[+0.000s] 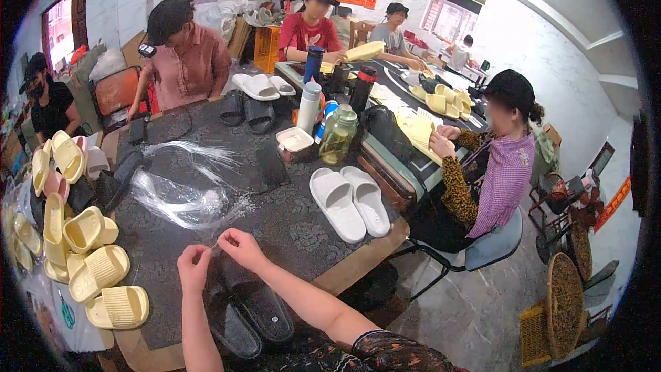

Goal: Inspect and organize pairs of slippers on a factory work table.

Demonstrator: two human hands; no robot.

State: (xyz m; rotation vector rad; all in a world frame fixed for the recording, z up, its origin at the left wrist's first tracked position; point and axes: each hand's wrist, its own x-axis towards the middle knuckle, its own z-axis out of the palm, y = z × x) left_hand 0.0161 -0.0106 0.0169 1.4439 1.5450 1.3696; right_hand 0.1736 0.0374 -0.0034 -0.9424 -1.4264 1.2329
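My left hand (195, 267) is raised over the near part of the dark table, its thumb and fingertips pinched together. Close on its right, my right hand (242, 249) makes a similar pinch. Whatever lies between the fingertips is too fine to make out. Below the hands, a pair of black slide sandals (267, 311) lies at the near edge, partly covered by my right forearm. Beyond my hands a loose bundle of clear plastic strands (180, 201) spreads over the table. White slides (337, 203) stand side by side to the right.
Cream slides (103, 272) pile up along the left edge. Bottles (340, 134), a lidded tub (295, 141) and black slides (259, 116) stand farther back. Co-workers sit around; one in a checked shirt (502, 179) handles cream pieces at the right. A round woven tray (566, 306) leans at far right.
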